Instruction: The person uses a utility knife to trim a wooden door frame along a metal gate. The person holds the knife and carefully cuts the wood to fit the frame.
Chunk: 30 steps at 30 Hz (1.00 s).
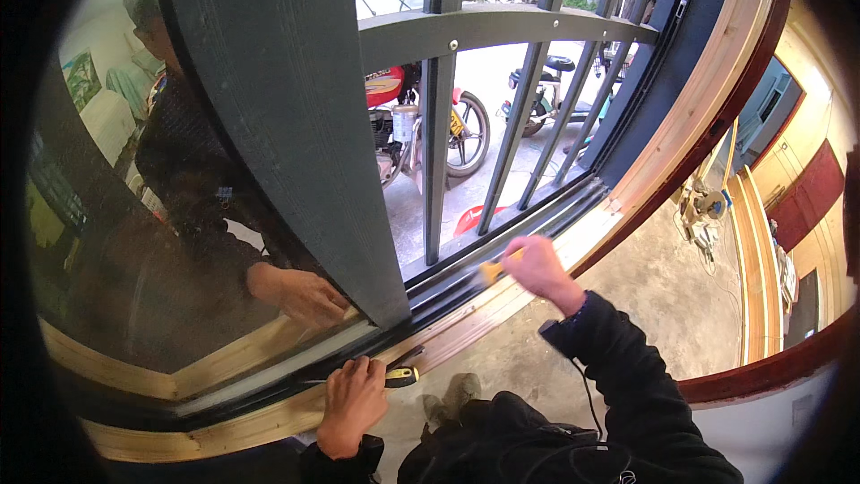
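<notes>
My right hand (543, 271) is closed round the yellow handle of a brush (491, 272). The brush's pale, motion-blurred bristles reach down into the dark window track (448, 291). To the left, my left hand (353, 401) is closed on a screwdriver (402, 377) at the wooden sill (457, 332). Its yellow-and-black handle sticks out to the right of my fingers, and part of its shaft shows on the other side. A small dark strip lies on the sill just above the handle.
A dark grey sash (278, 108) with reflecting glass (152, 278) stands at the left. Metal bars (502, 31) cross the opening. Outside are a red motorcycle (385, 85) and a scooter (555, 90). Indoors, long boards (757, 278) and a power tool (708, 202) stand at the right.
</notes>
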Each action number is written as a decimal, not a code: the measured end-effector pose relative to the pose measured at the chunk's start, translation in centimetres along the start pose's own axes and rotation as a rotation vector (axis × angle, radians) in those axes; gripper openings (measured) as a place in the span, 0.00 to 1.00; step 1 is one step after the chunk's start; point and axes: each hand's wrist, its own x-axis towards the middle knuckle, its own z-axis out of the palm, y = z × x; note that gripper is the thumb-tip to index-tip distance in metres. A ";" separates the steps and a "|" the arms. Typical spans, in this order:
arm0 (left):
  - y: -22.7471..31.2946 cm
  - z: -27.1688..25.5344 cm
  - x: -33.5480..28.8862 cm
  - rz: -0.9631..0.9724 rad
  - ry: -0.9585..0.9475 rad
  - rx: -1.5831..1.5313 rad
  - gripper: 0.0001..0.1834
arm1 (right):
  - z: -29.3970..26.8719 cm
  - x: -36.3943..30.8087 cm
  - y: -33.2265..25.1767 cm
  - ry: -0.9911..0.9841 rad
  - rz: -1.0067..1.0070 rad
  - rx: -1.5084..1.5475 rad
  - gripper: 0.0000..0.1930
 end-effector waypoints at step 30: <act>12.1 1.0 10.9 -0.132 -0.102 -0.023 0.12 | -8.1 6.4 10.4 -0.134 -0.170 0.200 0.10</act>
